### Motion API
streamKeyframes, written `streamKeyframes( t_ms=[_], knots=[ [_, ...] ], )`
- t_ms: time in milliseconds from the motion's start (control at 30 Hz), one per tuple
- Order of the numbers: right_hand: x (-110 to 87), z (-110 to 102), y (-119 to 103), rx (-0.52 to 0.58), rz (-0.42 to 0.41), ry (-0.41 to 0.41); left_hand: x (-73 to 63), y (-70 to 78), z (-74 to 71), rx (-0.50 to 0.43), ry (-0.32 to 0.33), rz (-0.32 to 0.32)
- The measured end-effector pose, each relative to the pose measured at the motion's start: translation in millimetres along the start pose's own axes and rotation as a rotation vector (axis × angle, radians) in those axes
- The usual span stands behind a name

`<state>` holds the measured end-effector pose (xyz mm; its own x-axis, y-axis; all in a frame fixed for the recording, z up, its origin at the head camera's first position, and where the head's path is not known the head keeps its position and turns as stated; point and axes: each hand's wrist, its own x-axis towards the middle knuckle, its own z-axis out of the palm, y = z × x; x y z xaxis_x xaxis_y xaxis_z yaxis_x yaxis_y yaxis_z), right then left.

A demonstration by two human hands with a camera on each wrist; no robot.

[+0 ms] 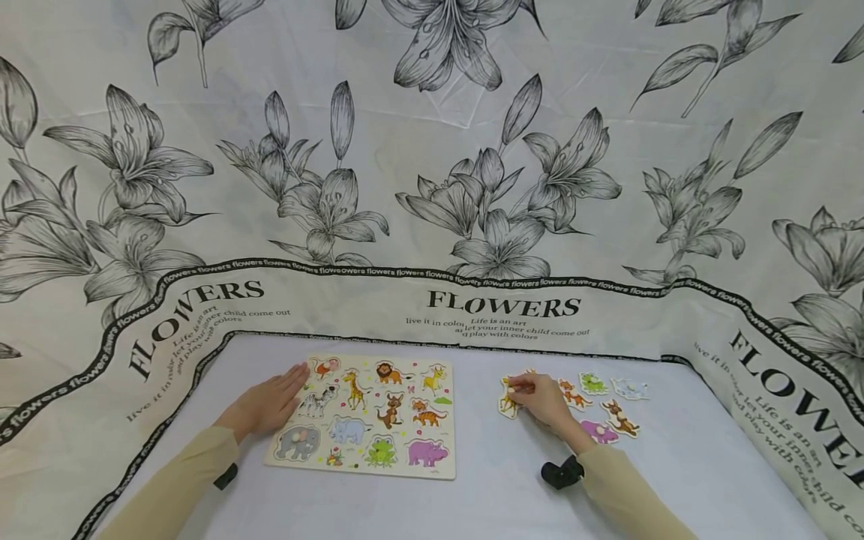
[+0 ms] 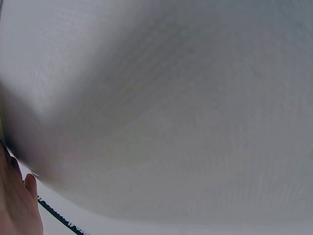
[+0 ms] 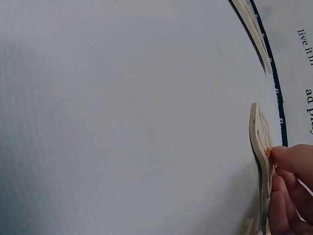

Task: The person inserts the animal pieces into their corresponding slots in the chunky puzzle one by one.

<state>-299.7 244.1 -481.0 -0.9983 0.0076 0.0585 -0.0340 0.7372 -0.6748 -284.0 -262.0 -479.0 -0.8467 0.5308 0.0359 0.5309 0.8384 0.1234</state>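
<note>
A wooden animal puzzle board [image 1: 398, 360] lies flat on the white-covered table. My left hand [image 1: 270, 401] rests at the board's left edge with its fingers extended. In the left wrist view only part of that hand [image 2: 22, 210] shows, at the lower left corner. To the right of the board, my right hand [image 1: 543, 405] pinches the yellow giraffe puzzle piece [image 1: 505, 405] between thumb and fingers. From the right wrist view, the thumb meets a small orange knob on the giraffe piece [image 3: 256, 129], whose thin wooden edge faces the camera.
Loose pieces lie around and beyond the right hand: a tiger [image 1: 577, 397], a green frog [image 1: 594, 383], a pale blue piece [image 1: 631, 388], a kangaroo [image 1: 619, 420] and a purple hippo [image 1: 601, 432]. Another piece is mostly hidden behind the hand. A flower-printed cloth [image 1: 364, 307] rises behind the table.
</note>
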Motion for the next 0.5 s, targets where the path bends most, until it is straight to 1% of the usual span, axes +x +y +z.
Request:
streamKeyframes(
  t_ms=[233,333,400,500],
  knots=[
    [1.9,-3,-8,-0.031,-0.029,0.005,0.8,-0.1,-1.0,0.017,-0.034,-0.022],
    [2.9,-3,-11,-0.05,-0.045,0.007,0.7,-0.4,-0.4,0.017,-0.036,-0.025],
    [3.0,-3,-13,-0.048,-0.046,0.011,0.6,-1.0,0.7,0.011,-0.031,-0.026],
    [2.6,-4,-15,-0.034,-0.065,0.006,-0.3,-2.1,3.2,0.016,0.002,-0.009]
  ],
)
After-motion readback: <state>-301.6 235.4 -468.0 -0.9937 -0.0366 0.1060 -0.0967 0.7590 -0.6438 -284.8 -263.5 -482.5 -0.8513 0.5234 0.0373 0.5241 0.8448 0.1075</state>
